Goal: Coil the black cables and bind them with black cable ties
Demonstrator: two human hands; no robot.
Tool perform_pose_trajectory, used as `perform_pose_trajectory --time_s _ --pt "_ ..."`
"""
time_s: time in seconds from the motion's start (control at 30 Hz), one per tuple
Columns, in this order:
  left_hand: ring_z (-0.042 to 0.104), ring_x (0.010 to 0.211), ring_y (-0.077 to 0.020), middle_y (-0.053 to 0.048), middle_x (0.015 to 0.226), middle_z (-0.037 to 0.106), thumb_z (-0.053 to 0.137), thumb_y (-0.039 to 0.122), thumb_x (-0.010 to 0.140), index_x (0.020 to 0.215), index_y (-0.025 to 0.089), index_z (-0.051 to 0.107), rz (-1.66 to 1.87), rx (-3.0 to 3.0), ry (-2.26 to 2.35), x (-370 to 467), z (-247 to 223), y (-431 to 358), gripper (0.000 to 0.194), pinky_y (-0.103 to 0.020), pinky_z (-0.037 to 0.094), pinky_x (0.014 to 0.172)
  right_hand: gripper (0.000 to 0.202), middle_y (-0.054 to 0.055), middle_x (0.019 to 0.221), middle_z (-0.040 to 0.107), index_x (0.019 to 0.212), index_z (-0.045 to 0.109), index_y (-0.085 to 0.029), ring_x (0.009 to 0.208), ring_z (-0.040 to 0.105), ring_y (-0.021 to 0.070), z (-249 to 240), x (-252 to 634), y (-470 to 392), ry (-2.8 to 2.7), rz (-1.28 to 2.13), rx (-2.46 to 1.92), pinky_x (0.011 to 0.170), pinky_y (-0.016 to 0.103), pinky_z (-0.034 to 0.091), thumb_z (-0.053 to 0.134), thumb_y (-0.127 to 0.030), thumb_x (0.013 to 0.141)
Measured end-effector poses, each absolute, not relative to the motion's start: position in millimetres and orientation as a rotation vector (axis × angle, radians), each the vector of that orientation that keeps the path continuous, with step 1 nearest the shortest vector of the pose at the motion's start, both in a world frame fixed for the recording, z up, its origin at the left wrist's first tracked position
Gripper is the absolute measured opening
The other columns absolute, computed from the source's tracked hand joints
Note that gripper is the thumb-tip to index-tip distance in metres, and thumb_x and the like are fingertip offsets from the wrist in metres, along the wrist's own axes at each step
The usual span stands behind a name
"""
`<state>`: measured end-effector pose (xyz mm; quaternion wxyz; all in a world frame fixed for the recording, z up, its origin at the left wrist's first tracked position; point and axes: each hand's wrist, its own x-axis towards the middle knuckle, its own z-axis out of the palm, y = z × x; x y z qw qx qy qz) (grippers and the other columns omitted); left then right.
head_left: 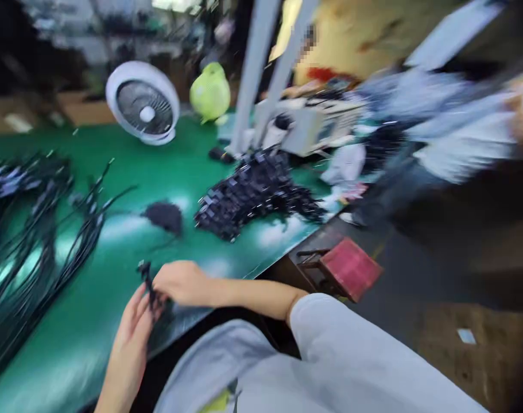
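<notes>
two bare hands meet low over the green desk (72, 361), close to its near edge, with a small black cable piece (144, 269) between them. the left grip (136, 315) comes up from below; its fingers are drawn nearly together, apparently clamped on the lower part of the piece, with only the thickness of the piece parting them. the right grip (181, 284) reaches across from the right, curled with the back of the hand uppermost. its fingertips lie beside or against the piece, but they are hidden, so whether they pinch it cannot be told. the dark head of the piece stands up clear of both grips, pointing away from the body.

handling it well likely calls for a steady, light pinch from the left grip near the head, while the right grip works in small movements and brings no sharp bend or tug to the cable. leaving the head exposed makes its facing easier to check.

left of the grips, long black cables (78, 246) spread across the desk. just beyond the grips sits a small dark pile (164, 217); beyond and to the right is a larger heap of black parts (252, 195). farther beyond stands a round white fan (147, 113). motion blur hides finer detail.
</notes>
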<state>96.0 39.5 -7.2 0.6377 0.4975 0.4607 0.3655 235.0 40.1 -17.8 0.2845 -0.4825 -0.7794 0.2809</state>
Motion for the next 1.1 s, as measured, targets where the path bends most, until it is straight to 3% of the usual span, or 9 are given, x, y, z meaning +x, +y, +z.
perform_pose_trajectory --time_s 0.1,0.23,0.37,0.47,0.57,0.7,0.9,1.0,1.1 --pt "0.046 0.134 -0.0288 -0.011 0.145 0.05 0.067 0.048 0.081 0.144 0.021 0.04 0.873 1.04 1.118 71.8 -25.5 7.3 0.073 -0.042 0.039 0.112 0.023 0.005 0.087 0.067 0.084 0.061 -0.017 0.086 0.06 0.015 -27.6 235.0 37.4 -2.027 0.689 -1.228 0.084 0.027 0.045 0.042 -0.02 0.097" --pt "0.031 0.144 -0.0274 -0.012 0.156 0.034 0.059 0.039 0.087 0.152 0.019 0.025 0.94 1.045 1.083 72.9 -43.5 9.6 0.076 -0.044 0.029 0.118 0.028 0.002 0.077 0.064 0.085 0.058 -0.019 0.076 0.06 0.0151 -39.2 227.9 32.9 -1.942 0.788 -1.283 0.076 0.027 0.045 0.035 -0.024 0.1" --pt "0.018 0.149 -0.0223 -0.007 0.162 0.02 0.055 0.027 0.087 0.155 0.022 0.015 0.942 1.127 1.103 76.4 -46.6 5.6 0.079 -0.04 0.012 0.122 0.029 0.012 0.102 0.065 0.111 0.056 -0.013 0.093 0.059 0.0235 -45.3 210.0 18.2 -2.073 0.594 -1.47 0.082 0.036 0.048 0.038 -0.032 0.099" --pt "0.009 0.15 -0.0227 -0.001 0.164 0.008 0.057 0.022 0.08 0.156 0.028 0.008 0.891 1.114 0.994 76.2 -45.4 -7.7 0.09 -0.039 0.014 0.122 0.032 0.013 0.105 0.063 0.117 0.052 -0.01 0.096 0.059 0.0244 -51.5 200.6 10.0 -2.178 0.578 -1.577 0.08 0.036 0.051 0.044 -0.034 0.098" --pt "0.021 0.147 -0.0262 -0.005 0.162 0.02 0.056 0.03 0.083 0.155 0.029 0.013 0.845 1.084 0.956 71.6 -48.4 -11.7 0.084 -0.042 0.024 0.12 0.024 0.011 0.098 0.064 0.112 0.054 -0.01 0.09 0.06 0.0224 -57.4 210.0 11.5 -2.289 0.512 -1.651 0.074 0.034 0.052 0.042 -0.024 0.097" --pt "0.039 0.139 -0.0292 -0.007 0.152 0.043 0.054 0.044 0.088 0.148 0.029 0.037 0.684 1.356 1.106 54.6 -51.9 6.1 0.064 -0.047 0.026 0.119 0.022 0.009 0.091 0.064 0.108 0.059 -0.014 0.086 0.059 0.0211 -43.3 268.9 26.7 -2.172 0.249 -1.84 0.077 0.033 0.051 0.041 -0.015 0.095" --pt "0.046 0.132 -0.034 -0.011 0.143 0.051 0.042 0.052 0.089 0.14 0.023 0.048 0.682 1.916 1.583 3.8 -55.4 47.6 0.059 -0.053 0.034 0.113 0.038 0.018 0.112 0.059 0.127 0.056 -0.011 0.102 0.051 0.0283 -9.3 398.6 76.4 -1.51 -0.297 -2.176 0.088 0.043 0.047 0.033 -0.025 0.1" --pt "0.048 0.13 -0.0354 -0.013 0.141 0.053 0.043 0.058 0.087 0.139 0.02 0.05 0.624 1.831 1.624 -7.1 -64.4 54.3 0.064 -0.055 0.033 0.114 0.038 0.022 0.118 0.057 0.127 0.057 -0.008 0.105 0.049 0.0313 -15.0 418.7 90.3 -1.493 -0.324 -2.273 0.088 0.047 0.046 0.04 -0.027 0.098" --pt "0.055 0.124 -0.0325 -0.009 0.133 0.061 0.049 0.064 0.082 0.138 0.025 0.048 0.596 1.561 1.471 9.2 -67.7 52.9 0.068 -0.053 0.035 0.113 0.042 0.02 0.12 0.057 0.13 0.056 -0.01 0.104 0.05 0.0302 -17.0 417.0 84.3 -1.498 -0.37 -2.242 0.089 0.047 0.044 0.044 -0.034 0.097"
